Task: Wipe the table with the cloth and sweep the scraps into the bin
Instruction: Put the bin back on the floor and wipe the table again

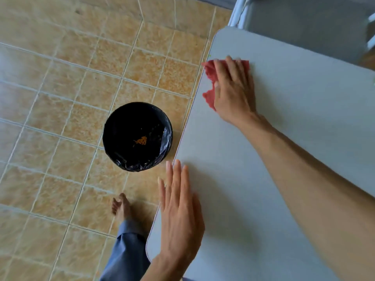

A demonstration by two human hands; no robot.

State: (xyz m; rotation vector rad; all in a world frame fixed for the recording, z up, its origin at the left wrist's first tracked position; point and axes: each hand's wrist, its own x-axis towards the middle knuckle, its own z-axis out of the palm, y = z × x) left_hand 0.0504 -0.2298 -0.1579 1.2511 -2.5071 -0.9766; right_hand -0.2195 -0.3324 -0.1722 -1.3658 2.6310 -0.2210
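Your right hand [233, 92] presses the red crumpled cloth [209, 78] flat against the pale grey worktop [294, 128], at about 1 o'clock in the view. The grip here is a flat palm with fingers spread over the fabric; nothing is pinched, and the cloth's left folds hang just over the worktop's left edge. Your left hand [180, 216] lies open and empty at 6 o'clock, fingers straight, with its outer fingers past the same edge.

The round bin lined with a black plastic bag [138, 136] stands on the tan tiled floor [60, 98], at about 9 o'clock of centre, close beside the worktop edge. A small heap of orange scraps [141, 141] already lies in its bottom. No scraps are discernible on the worktop surface, apart from a tiny green speck near the far left corner.

Risks from this position:
- The cloth sits well beyond the bin along the edge. Anything you push off here would likely fall on the floor, not into the bag.
- Pressure from a flat palm alone may let the overhanging cloth slip off the edge.
- Your bare foot [120, 207] stands near the bin; a careless step could shift or tip it.
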